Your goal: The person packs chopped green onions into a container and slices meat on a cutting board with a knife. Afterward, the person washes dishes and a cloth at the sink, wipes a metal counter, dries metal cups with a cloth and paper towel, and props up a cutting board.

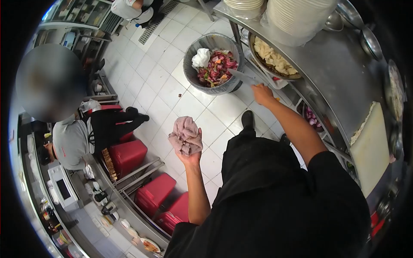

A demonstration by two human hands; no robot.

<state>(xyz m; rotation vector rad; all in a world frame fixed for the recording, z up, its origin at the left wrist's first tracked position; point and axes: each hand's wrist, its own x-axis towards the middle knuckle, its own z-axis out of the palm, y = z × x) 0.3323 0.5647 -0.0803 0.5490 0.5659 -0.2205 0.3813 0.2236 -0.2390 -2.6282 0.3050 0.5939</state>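
Note:
A crumpled pinkish-grey cloth (pixel 186 132) rests in my left hand (pixel 192 159), held out over the tiled floor with the fingers partly hidden behind it. My right hand (pixel 262 93) grips a knife (pixel 243 76), and its broad blade points toward a bin (pixel 188 78) lined with a clear bag. Red and green scraps (pixel 219 66) and a crumpled white piece (pixel 201 57) lie inside that bin. The knife tip overlaps the bin's right rim in view; I cannot tell whether they touch.
To my right runs a steel counter (pixel 331 69) with a cutting board (pixel 371 150) and stacked white containers (pixel 297 19). A pan of pale chunks (pixel 273 56) sits below its edge. A co-worker (pixel 71 142) stands at the left counter, above red bins (pixel 157 193). Another person (pixel 133 10) is farther off.

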